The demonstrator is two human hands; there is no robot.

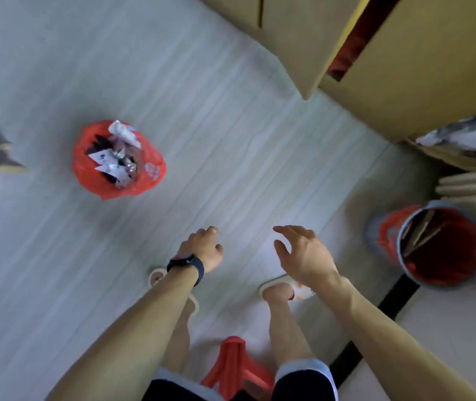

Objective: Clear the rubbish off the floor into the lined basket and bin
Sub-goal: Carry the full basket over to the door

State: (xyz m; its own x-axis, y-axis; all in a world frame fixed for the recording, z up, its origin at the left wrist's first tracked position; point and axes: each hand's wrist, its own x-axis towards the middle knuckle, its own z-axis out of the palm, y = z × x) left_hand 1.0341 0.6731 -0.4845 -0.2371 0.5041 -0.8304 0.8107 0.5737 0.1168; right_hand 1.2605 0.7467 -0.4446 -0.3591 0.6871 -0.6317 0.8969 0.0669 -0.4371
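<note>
A basket lined with a red bag (92,169) stands on the pale floor at the left, filled with paper scraps and wrappers. A round blue bin with a red liner (442,270) stands at the right and holds flattened cardboard. My left hand (206,248), with a dark watch on its wrist, hangs over bare floor with fingers curled and nothing in it. My right hand (303,254) is beside it, open with fingers spread, holding nothing. Both hands hover between the basket and the bin, above my slippered feet.
Large cardboard boxes (404,62) fill the upper right. A heap of bags and folded cloth (474,180) lies behind the bin. Another person's foot and pale clothing (8,163) show at the far left. A red plastic bag (236,369) hangs between my legs.
</note>
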